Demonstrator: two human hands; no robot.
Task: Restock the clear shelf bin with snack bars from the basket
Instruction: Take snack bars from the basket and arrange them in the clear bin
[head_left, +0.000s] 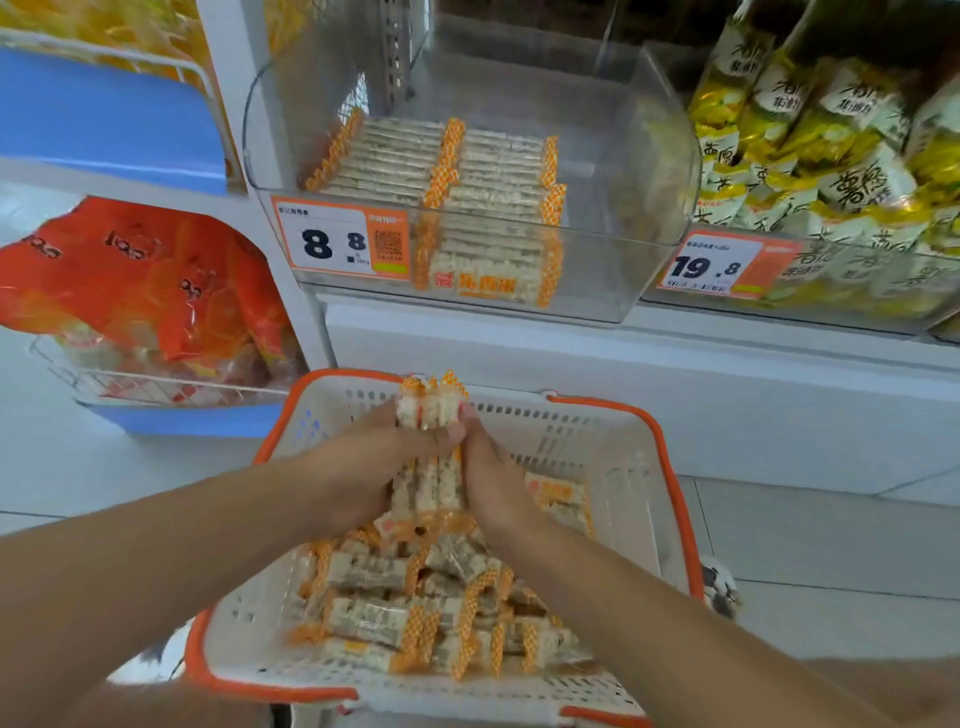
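- Left hand (363, 467) and right hand (488, 478) clamp a bundle of snack bars (431, 447) between them, above the basket (613, 467).
- Clear shelf bin (597, 260) ahead: its right half stands unfilled.

A white and orange price tag (344, 240) on the front of the clear plastic shelf bin (597, 280), upper centre, reads "8.8"; a second white and orange tag (719, 266), right of it, reads "19.8"
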